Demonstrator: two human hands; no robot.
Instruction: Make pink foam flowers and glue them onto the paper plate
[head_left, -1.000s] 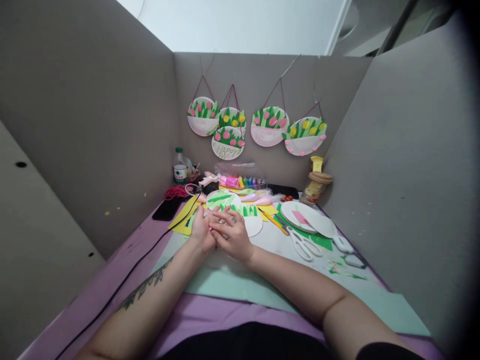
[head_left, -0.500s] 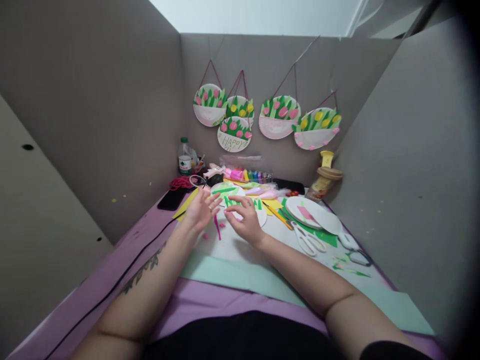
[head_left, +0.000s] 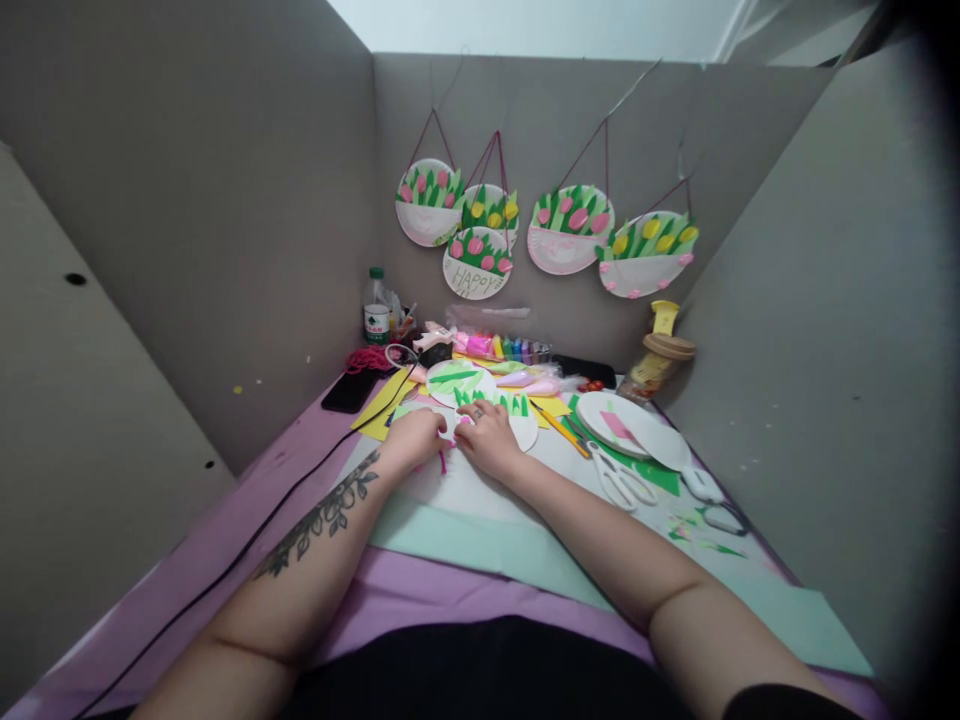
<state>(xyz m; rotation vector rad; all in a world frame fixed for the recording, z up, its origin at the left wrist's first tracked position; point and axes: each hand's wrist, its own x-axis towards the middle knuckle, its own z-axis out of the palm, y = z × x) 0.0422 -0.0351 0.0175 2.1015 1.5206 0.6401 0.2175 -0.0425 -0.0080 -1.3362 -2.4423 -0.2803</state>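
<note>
My left hand (head_left: pixel 417 440) is closed, palm down, just left of a white paper plate (head_left: pixel 523 434) with a row of green paper leaves (head_left: pixel 514 404). My right hand (head_left: pixel 489 440) rests over the plate's left part with its fingers bent and pressed together. Small pink bits show by the fingertips of both hands; what either hand grips is mostly hidden. A magenta strip (head_left: pixel 442 461) lies on the white sheet below the hands, partly covered by my left hand. Behind them lies another plate (head_left: pixel 480 384) with green shapes.
To the right are a pencil (head_left: pixel 568 435), white scissors (head_left: pixel 619 482), stacked white plates (head_left: pixel 600 408) and green scraps (head_left: pixel 705 530). At the left lie a phone (head_left: pixel 349 391) and a black cable (head_left: pixel 289 498). Decorated plates (head_left: pixel 571 245) hang on the back panel.
My left hand has turned from an open, palm-up pose to palm down with curled fingers, moving closer to my right hand. My right hand has lowered onto the plate.
</note>
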